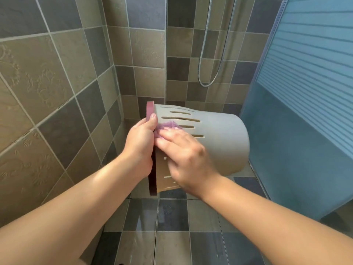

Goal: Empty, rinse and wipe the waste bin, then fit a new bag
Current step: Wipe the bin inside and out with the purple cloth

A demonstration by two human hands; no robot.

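The tiled wall [57, 77] fills the left side and meets the back wall in a corner behind the hands. The left hand [142, 142] grips the dark red rim [150, 109] of the waste bin [219, 142], thumb on the outside near the top and fingers curled round the edge out of sight. The bin is held on its side in the air above the tiled floor [172, 236], mouth turned left toward the wall and base pointing right; its inside cannot be seen from here. Long slots run along its grey side. The right hand [188, 159] lies flat over a purple cloth [170, 126], fingers straight and together, pressing it against the bin's side just beside the rim. A shower hose [207, 81] hangs on the back wall above. The blue ribbed shower door [305, 92] stands near the bin's base on the right, leaving a narrow gap.
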